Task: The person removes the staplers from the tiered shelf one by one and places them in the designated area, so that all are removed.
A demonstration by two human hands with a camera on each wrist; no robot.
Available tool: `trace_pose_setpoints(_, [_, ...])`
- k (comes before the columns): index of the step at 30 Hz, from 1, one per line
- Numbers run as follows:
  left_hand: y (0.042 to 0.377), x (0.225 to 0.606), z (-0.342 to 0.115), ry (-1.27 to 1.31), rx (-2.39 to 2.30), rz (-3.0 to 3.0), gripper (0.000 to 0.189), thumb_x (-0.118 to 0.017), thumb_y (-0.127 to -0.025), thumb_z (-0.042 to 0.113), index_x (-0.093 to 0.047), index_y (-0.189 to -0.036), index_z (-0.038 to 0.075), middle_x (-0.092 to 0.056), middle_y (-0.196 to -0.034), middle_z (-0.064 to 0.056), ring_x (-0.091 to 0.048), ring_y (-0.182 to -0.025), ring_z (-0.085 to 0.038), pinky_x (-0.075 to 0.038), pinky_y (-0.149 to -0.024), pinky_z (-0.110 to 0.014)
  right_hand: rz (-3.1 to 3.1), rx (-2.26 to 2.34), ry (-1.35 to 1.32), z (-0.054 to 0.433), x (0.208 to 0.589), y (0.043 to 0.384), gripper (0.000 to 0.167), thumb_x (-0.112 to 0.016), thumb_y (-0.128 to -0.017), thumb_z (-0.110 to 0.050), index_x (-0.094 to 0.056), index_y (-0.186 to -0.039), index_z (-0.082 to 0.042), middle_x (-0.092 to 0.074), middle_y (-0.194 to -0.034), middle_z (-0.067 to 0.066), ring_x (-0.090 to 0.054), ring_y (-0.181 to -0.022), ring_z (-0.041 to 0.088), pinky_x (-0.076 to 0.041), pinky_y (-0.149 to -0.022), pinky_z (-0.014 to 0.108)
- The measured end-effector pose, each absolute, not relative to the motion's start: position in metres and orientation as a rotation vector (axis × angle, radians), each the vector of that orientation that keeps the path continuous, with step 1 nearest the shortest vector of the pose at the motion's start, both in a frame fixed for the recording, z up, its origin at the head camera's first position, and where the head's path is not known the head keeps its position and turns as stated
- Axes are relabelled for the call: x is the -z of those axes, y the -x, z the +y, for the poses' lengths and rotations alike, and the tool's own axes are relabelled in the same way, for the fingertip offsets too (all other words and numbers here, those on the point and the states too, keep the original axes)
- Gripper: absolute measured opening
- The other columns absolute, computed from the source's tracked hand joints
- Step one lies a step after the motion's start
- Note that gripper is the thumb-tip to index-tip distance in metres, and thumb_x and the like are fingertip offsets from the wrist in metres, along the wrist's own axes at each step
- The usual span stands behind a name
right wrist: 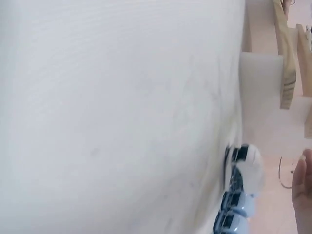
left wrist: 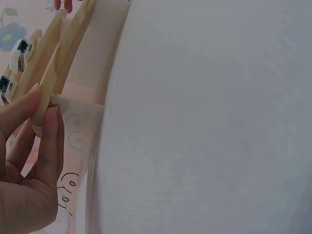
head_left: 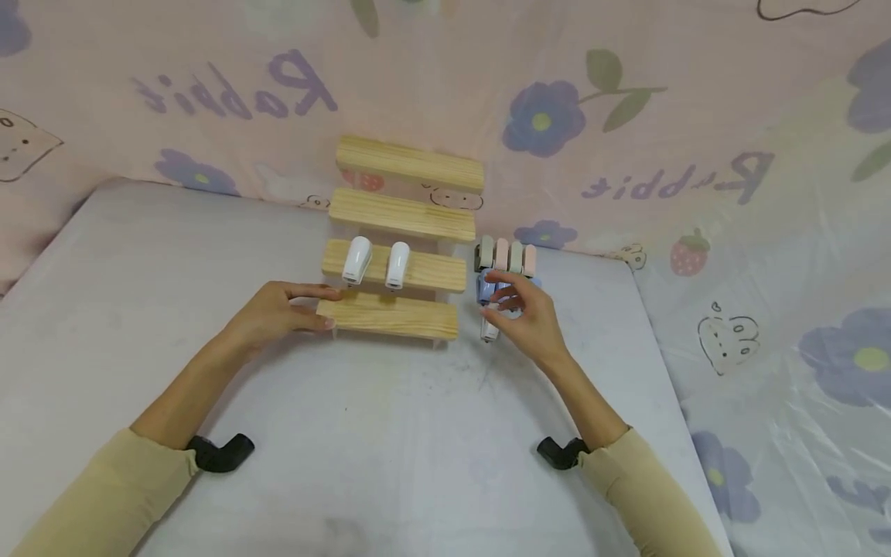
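My left hand [head_left: 274,313] pinches the left end of the lowest wooden board [head_left: 397,317] of a stepped rack, thumb and fingers on opposite faces in the left wrist view. On the step above stand two white mini staplers [head_left: 357,261], side by side. To the right of the rack, my right hand [head_left: 534,321] hovers over a group of staplers with its fingers loosely bent and nothing between them. Below its fingertips are a white stapler [right wrist: 251,170] and blue staplers [right wrist: 234,223], partly hidden by the hand in the head view.
Behind the blue ones, grey-green and pink staplers [head_left: 509,255] line up in a row. Two upper boards [head_left: 402,215] of the rack rise toward a printed cloth backdrop [head_left: 431,85]. A white table surface [head_left: 390,449] spreads in front.
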State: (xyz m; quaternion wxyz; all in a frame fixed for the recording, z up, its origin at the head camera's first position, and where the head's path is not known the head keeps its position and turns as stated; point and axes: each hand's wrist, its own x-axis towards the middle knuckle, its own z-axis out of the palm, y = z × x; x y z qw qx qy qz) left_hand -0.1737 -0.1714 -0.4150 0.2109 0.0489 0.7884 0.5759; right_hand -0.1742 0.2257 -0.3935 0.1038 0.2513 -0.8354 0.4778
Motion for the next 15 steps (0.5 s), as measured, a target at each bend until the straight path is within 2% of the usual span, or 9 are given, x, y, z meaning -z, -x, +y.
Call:
trace_pose_setpoints(5, [0.174, 0.413, -0.170, -0.134, -1.605, 2.176, 0.059, -0.085, -0.079, 0.019, -0.064, -0.133, 0.006, -0.030, -0.159, -0.015, -0.026, -0.145, -0.038, -0.030, -0.112, -0.054, -2.422, -1.447, -0.785, 0.205, 0.373, 0.169, 0.049, -0.075, -0.079, 0.013, -0.058, -0.125, 0.011, -0.063, -0.119, 0.024, -0.063, -0.092, 0.041, -0.054, -0.076, 0.052])
trace_pose_setpoints(7, [0.173, 0.413, -0.170, -0.125, -1.607, 2.172, 0.059, -0.085, -0.080, 0.019, -0.063, -0.133, 0.006, -0.030, -0.159, -0.015, -0.032, -0.141, -0.036, -0.036, -0.108, -0.050, -2.406, -1.469, -0.804, 0.200, 0.369, 0.169, 0.049, -0.075, -0.079, 0.014, -0.058, -0.125, 0.011, -0.063, -0.119, 0.024, -0.063, -0.092, 0.040, -0.054, -0.076, 0.049])
trace_pose_setpoints(8, [0.172, 0.413, -0.170, -0.125, -1.605, 2.174, 0.059, -0.085, -0.079, 0.019, -0.064, -0.133, 0.006, -0.031, -0.159, -0.015, -0.034, -0.139, -0.034, -0.039, -0.106, -0.047, -2.401, -1.476, -0.814, 0.196, 0.365, 0.167, 0.048, -0.074, -0.080, 0.014, -0.057, -0.125, 0.013, -0.062, -0.119, 0.026, -0.063, -0.092, 0.042, -0.053, -0.075, 0.052])
trace_pose_setpoints(11, [0.172, 0.413, -0.170, -0.129, -1.603, 2.180, 0.059, -0.085, -0.079, 0.021, -0.064, -0.132, 0.006, -0.032, -0.158, -0.015, -0.050, -0.119, -0.025, -0.047, -0.094, -0.033, -2.372, -1.507, -0.844, 0.190, 0.364, 0.168, 0.048, -0.073, -0.081, 0.014, -0.057, -0.126, 0.013, -0.062, -0.120, 0.027, -0.062, -0.091, 0.042, -0.052, -0.074, 0.053])
trace_pose_setpoints(13, [0.172, 0.413, -0.170, -0.133, -1.608, 2.182, 0.059, -0.085, -0.079, 0.021, -0.064, -0.132, 0.006, -0.033, -0.158, -0.015, -0.056, -0.104, -0.019, -0.050, -0.085, -0.026, -2.360, -1.499, -0.865, 0.185, 0.362, 0.169, 0.047, -0.073, -0.081, 0.015, -0.057, -0.125, 0.013, -0.061, -0.119, 0.030, -0.062, -0.090, 0.042, -0.052, -0.073, 0.052])
trace_pose_setpoints(15, [0.172, 0.414, -0.171, -0.129, -1.611, 2.185, 0.059, -0.086, -0.079, 0.021, -0.065, -0.131, 0.006, -0.034, -0.157, -0.015, -0.058, -0.099, -0.016, -0.051, -0.080, -0.023, -2.349, -1.501, -0.881, 0.181, 0.361, 0.170, 0.047, -0.073, -0.080, 0.015, -0.057, -0.125, 0.013, -0.061, -0.118, 0.031, -0.061, -0.087, 0.041, -0.054, -0.072, 0.047])
